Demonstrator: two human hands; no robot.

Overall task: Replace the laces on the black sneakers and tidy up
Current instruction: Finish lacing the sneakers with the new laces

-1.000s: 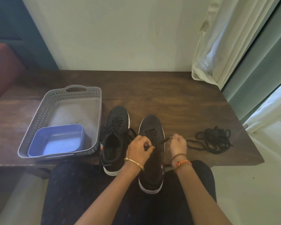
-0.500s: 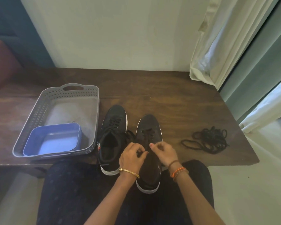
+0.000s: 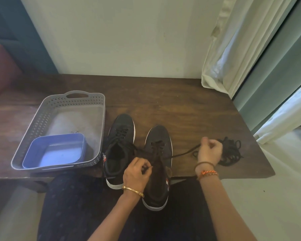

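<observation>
Two black sneakers with white soles stand side by side at the front edge of the wooden table [image 3: 163,101]. The left sneaker [image 3: 119,148] is laced. On the right sneaker [image 3: 157,164], whose heel hangs over my lap, my left hand [image 3: 137,173] pinches the lacing at the tongue. My right hand [image 3: 209,151] grips the free end of a black lace [image 3: 184,152] stretched taut from the shoe's eyelets out to the right. A loose heap of black laces [image 3: 231,152] lies just behind that hand.
A grey perforated basket [image 3: 63,101] sits on the table's left part, with a blue plastic tub [image 3: 56,150] in its near corner. White curtains [image 3: 233,49] hang at the back right. A wall bounds the far edge of the table.
My right hand has drawn the lace end out to the right, away from the shoe, so the lace is now stretched. My left hand has stayed at the shoe's tongue.
</observation>
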